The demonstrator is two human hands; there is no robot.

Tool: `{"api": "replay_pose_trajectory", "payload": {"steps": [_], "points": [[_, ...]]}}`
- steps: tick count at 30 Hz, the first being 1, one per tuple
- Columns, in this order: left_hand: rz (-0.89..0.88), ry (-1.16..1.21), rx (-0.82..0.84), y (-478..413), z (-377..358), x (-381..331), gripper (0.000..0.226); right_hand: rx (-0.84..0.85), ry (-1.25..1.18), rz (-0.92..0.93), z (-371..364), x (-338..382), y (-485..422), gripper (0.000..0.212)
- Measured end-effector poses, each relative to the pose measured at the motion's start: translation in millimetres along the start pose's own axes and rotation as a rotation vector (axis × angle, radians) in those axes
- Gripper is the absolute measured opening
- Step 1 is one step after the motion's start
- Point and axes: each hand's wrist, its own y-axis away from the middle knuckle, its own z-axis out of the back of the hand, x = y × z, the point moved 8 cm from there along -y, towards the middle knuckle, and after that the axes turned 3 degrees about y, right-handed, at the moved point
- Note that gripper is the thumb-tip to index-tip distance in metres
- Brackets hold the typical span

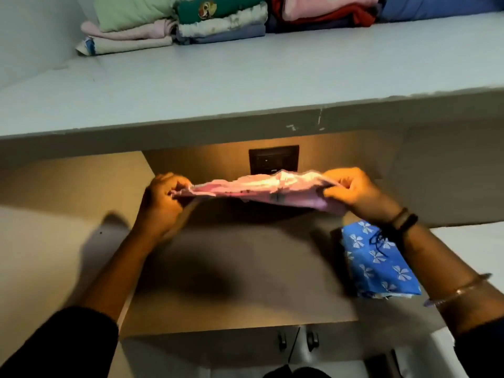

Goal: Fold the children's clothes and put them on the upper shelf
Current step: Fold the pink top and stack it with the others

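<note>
Sleeves sit nearest. Left fingers and right fingers pinch the 2 ends of a pink garment, stretched above the bench. Either thin pinch could slip, spoiling the fold; lifted carelessly, it may snag the shelf edge.

This is a home, seemingly a clothes-storage nook. At 12 o'clock a pale painted upper shelf carries stacks of folded clothes in pink, green, red and blue. Below it, towards 6 o'clock, a wood-look counter has a wall socket behind it and a blue bow-print garment at 4 o'clock.
</note>
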Motion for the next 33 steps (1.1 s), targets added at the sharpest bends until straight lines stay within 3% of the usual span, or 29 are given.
{"api": "replay_pose_trajectory", "payload": {"steps": [4, 8, 13, 19, 23, 26, 28, 30, 33], "points": [[0.042, -0.042, 0.383, 73.3, -37.6, 39.6, 0.007, 0.420, 0.085, -0.265, -72.5, -64.1, 51.1, 0.022], [0.288, -0.167, 0.755, 141.7, -73.7, 80.3, 0.033, 0.676, 0.120, -0.407, -122.0, -105.6, 87.9, 0.015], [0.450, -0.090, 0.848, 169.5, -88.1, 95.5, 0.028, 0.710, 0.110, -0.401, -131.7, -124.0, 98.9, 0.010], [0.540, 0.127, 0.922, 156.1, -81.1, 86.3, 0.021, 0.653, -0.149, -0.439, -129.6, -126.9, 109.2, 0.008], [0.637, 0.219, 1.196, 157.2, -76.8, 71.6, 0.011, 0.688, -0.296, -0.457, -129.8, -121.2, 118.6, 0.015], [0.647, 0.100, 1.447, 166.0, -76.2, 62.2, 0.013, 0.803, -0.385, -0.499, -140.1, -113.8, 129.9, 0.019], [0.615, 0.014, 1.527, 166.9, -76.6, 59.7, 0.014, 0.858, -0.369, -0.482, -146.6, -111.8, 133.9, 0.017], [0.590, 0.013, 1.559, 163.5, -77.0, 56.2, 0.012, 0.792, -0.389, -0.491, -144.6, -113.5, 128.8, 0.013], [0.567, 0.161, 1.461, 142.9, -79.1, 47.5, 0.011, 0.528, -0.352, -0.519, -124.8, -122.8, 109.3, 0.004]]}}
